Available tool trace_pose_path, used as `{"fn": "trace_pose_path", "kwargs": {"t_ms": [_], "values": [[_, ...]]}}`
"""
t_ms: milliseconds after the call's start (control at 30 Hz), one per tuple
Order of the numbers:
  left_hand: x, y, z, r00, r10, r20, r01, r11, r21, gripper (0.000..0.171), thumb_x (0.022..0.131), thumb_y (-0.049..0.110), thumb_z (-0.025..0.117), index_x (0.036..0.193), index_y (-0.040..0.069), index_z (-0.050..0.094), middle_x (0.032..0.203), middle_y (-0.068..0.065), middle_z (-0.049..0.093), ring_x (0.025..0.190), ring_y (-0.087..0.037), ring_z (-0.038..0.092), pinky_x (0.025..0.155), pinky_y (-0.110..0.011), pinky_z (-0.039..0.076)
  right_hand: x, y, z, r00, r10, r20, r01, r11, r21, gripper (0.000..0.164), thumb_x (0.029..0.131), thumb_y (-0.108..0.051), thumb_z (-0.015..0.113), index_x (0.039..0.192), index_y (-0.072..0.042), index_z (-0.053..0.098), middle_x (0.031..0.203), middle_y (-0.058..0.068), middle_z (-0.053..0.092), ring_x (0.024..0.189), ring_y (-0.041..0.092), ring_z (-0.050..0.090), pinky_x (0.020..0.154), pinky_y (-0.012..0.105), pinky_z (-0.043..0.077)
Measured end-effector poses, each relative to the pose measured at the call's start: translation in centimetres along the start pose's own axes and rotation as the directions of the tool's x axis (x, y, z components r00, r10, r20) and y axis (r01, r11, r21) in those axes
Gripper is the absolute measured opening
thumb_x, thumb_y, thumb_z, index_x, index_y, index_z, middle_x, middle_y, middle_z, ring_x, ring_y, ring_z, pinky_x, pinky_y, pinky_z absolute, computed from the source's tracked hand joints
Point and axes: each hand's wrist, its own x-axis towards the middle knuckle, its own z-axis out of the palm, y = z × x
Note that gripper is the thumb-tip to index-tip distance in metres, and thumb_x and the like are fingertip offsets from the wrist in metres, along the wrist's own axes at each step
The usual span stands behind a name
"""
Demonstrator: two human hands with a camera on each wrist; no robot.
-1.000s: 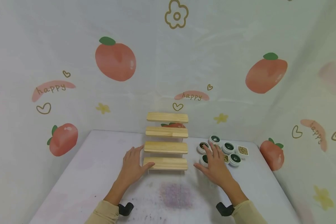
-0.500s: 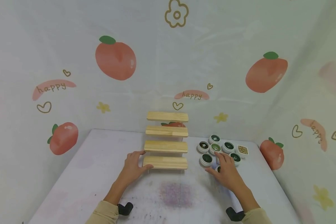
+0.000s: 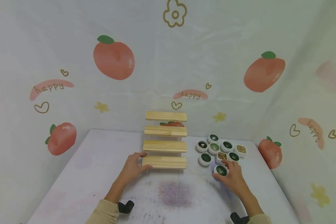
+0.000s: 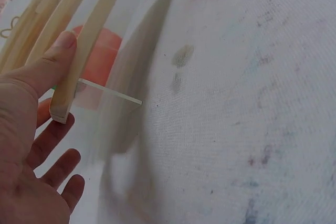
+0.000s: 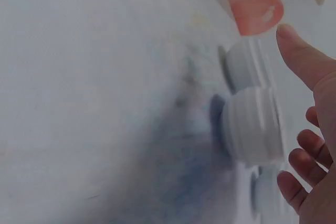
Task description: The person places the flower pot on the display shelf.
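Fruit-printed cloth (image 3: pixel 198 59) is hung behind a table (image 3: pixel 81 177) where a four-board rack (image 3: pixel 164 146) is pinched by the left hand (image 3: pixel 133 168), while the right hand (image 3: pixel 234 177) is held, fingers parted, around the nearest white tub (image 3: pixel 221 170), right of the rack, contact unclear.

The word "happy" appears in brown lettering on three pink bands (image 3: pixel 191 94) printed across the white backdrop (image 3: pixel 156 62): one left, one center, one tilted steeply at right.
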Motion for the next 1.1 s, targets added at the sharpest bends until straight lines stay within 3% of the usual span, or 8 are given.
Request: {"fn": "trace_pose_path", "kwargs": {"t_ms": [133,300,900,1100], "values": [[-0.1,0.2,-0.2,0.999,-0.032,0.014,0.033,0.999,-0.033,0.07,0.077,0.04,0.088,0.135,0.009,0.064,0.139,-0.015,0.062,0.138,-0.043,0.048,0.111,-0.06,0.041,-0.3,0.9,0.5,0.998,0.055,0.003,-0.055,0.998,0.031,0.078,0.073,-0.03,0.093,0.131,0.004,0.054,0.117,0.023,0.05,0.109,0.035,0.05,0.086,0.043,0.042],[-0.1,0.5,-0.3,0.997,-0.073,0.03,0.075,0.994,-0.074,0.072,0.076,0.039,0.089,0.136,0.009,0.063,0.142,-0.016,0.06,0.138,-0.043,0.049,0.111,-0.06,0.042,-0.9,1.9,1.3,0.999,0.032,-0.028,-0.031,0.999,0.045,0.077,0.072,-0.028,0.093,0.13,0.005,0.054,0.114,0.022,0.05,0.104,0.031,0.05,0.082,0.035,0.038],[0.1,0.0,0.1,0.993,-0.119,0.025,0.121,0.988,-0.095,0.073,0.073,0.043,0.091,0.135,0.014,0.064,0.137,-0.008,0.063,0.121,-0.029,0.059,0.093,-0.049,0.053,-0.8,1.8,1.6,0.991,0.117,0.066,-0.119,0.993,0.022,0.064,0.086,-0.027,0.083,0.132,0.004,0.051,0.121,0.021,0.047,0.11,0.031,0.055,0.088,0.036,0.048],[0.1,0.2,0.0,0.989,-0.14,0.036,0.144,0.982,-0.122,0.073,0.074,0.041,0.091,0.136,0.013,0.063,0.139,-0.011,0.061,0.122,-0.032,0.058,0.094,-0.05,0.052,-0.4,1.1,1.6,0.995,0.082,0.049,-0.084,0.996,0.025,0.064,0.085,-0.028,0.084,0.131,0.004,0.053,0.121,0.019,0.048,0.108,0.029,0.057,0.088,0.038,0.048]]}}
